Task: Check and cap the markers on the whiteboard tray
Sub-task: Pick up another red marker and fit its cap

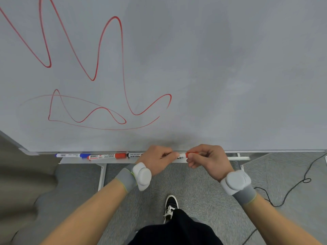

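Just above the whiteboard tray I hold a red marker level between both hands. My left hand grips its white barrel. My right hand pinches the red cap at the marker's right end. Whether the cap is fully seated is hidden by my fingers. On the tray lie a blue marker, a capped red marker and a black marker, whose right end is hidden behind my left hand.
The whiteboard carries red scribbles on its left half. A white rod lies at the tray's right end. A black cable loops over the grey carpet at right. My shoe stands below the tray.
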Motion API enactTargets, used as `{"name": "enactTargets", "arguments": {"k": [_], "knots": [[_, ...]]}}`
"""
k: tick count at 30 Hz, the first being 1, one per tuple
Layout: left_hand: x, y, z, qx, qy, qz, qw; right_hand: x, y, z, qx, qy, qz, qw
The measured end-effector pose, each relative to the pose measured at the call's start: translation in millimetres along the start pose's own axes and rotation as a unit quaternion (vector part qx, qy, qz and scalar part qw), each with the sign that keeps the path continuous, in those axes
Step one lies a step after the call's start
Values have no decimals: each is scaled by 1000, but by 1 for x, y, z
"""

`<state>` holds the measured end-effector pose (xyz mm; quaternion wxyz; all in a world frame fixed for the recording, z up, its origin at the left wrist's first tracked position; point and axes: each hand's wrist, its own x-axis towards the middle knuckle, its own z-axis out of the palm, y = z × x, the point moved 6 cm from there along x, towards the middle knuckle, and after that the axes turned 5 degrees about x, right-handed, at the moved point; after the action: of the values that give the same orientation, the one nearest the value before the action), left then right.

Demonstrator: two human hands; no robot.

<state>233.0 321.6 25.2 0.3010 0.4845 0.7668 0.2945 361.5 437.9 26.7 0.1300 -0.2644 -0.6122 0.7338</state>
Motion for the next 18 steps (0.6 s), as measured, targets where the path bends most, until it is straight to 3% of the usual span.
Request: {"name": "enactTargets", "arguments": {"k": [8,12,18], "knots": [[3,-7,10,6,-13,-35,999,2,15,0,-27,-13,20,999],[9,-12,21,44,-22,-58,997,11,19,-6,-234,-53,-6,971],[8,-39,28,74,-25,-96,992,16,35,-23,-403,25,-149,903]]}}
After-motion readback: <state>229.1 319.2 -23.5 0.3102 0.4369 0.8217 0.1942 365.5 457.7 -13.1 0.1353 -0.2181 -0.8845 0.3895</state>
